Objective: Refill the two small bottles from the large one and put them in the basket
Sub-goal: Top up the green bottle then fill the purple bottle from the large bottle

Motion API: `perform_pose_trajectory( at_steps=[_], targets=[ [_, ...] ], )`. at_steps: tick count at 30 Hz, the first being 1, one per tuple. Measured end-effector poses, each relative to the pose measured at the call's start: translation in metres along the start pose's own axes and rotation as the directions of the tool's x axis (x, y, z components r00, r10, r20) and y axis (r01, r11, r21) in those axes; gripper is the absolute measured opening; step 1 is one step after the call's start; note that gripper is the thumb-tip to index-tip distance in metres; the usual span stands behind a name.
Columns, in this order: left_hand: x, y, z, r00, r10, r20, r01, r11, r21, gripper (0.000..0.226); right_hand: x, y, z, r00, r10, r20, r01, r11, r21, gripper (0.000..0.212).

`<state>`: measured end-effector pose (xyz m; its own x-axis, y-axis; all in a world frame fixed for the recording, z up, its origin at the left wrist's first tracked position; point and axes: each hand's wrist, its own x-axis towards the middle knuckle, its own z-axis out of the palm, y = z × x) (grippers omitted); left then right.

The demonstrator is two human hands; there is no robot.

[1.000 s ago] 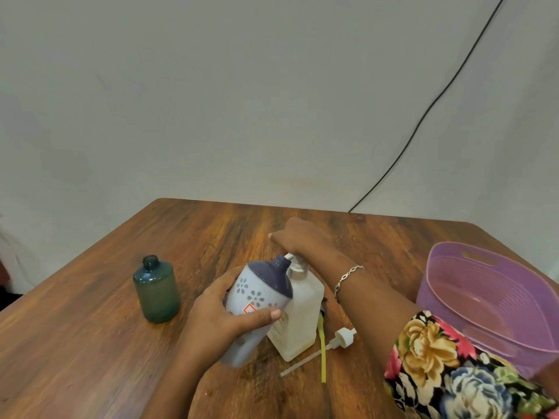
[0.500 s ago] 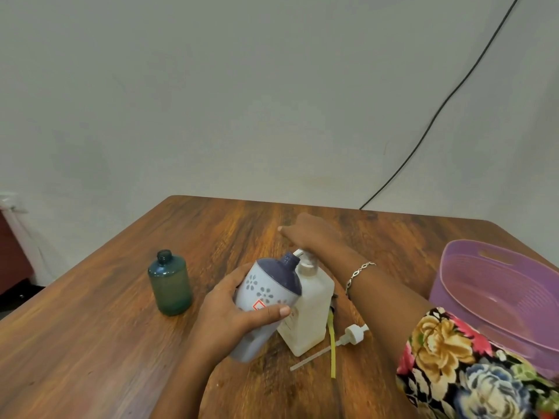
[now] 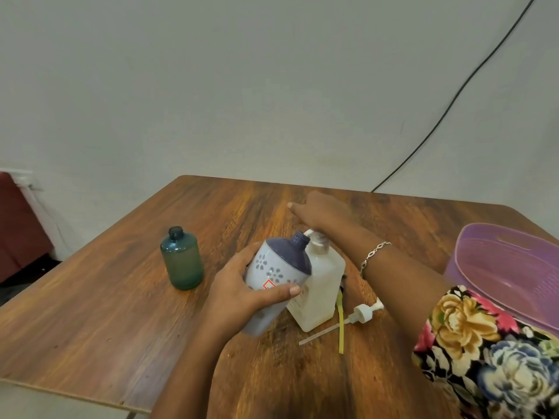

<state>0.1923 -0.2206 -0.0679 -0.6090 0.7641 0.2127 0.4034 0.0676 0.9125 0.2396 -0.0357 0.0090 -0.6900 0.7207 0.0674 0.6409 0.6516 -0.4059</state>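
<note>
My left hand (image 3: 239,294) grips a small pale bottle with a dark blue top and flower print (image 3: 281,267). The bottle is tilted, its open neck right at the pump spout of the large white bottle (image 3: 320,285), which stands at mid-table. My right hand (image 3: 320,213) rests on that pump head from above with its fingers stretched out. A small teal bottle (image 3: 182,263) stands upright and uncapped to the left, apart from both hands. The purple basket (image 3: 472,237) sits at the table's right edge with nothing visible inside.
A loose white pump with its tube (image 3: 361,314) and a yellow strip (image 3: 341,328) lie on the wooden table (image 3: 121,297) just right of the large bottle. A black cable (image 3: 453,95) runs down the wall. Something dark red (image 3: 18,225) stands left of the table.
The view has drifted, so everything sits a little more to the right. Both hands keep their places on the flowered bottle and the pump.
</note>
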Motion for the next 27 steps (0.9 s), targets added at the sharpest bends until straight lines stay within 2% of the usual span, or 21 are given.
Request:
perform_pose_trajectory(
  at_steps=[4,9,14,18,22,27],
  targets=[
    [-0.001,0.001,-0.003,1.0,0.0,0.004,0.0,1.0,0.008,0.096,0.003,-0.003,-0.012,0.999,-0.026,0.043,0.021,0.994,0.104,0.053],
    [-0.002,0.001,-0.003,1.0,0.015,-0.018,-0.015,1.0,-0.017,0.089,0.007,-0.001,-0.003,0.996,-0.019,0.09,0.007,0.991,0.135,0.05],
    [-0.002,-0.004,-0.001,1.0,0.006,-0.017,-0.006,1.0,-0.015,0.086,0.009,0.003,0.006,0.999,0.013,0.034,-0.016,0.997,0.075,0.046],
    [-0.002,0.0,-0.001,1.0,0.006,-0.006,-0.006,1.0,-0.01,0.077,0.008,0.001,-0.002,0.997,-0.013,0.082,-0.004,0.979,0.205,0.046],
    [-0.002,0.002,-0.003,1.0,0.009,0.006,-0.009,1.0,-0.008,0.076,0.008,-0.003,-0.009,0.994,-0.027,0.105,0.001,0.969,0.246,0.045],
    [-0.003,0.001,-0.001,1.0,0.005,0.006,-0.005,1.0,-0.018,0.072,0.009,0.003,0.006,0.999,0.0,0.039,-0.003,0.997,0.071,0.049]
  ],
)
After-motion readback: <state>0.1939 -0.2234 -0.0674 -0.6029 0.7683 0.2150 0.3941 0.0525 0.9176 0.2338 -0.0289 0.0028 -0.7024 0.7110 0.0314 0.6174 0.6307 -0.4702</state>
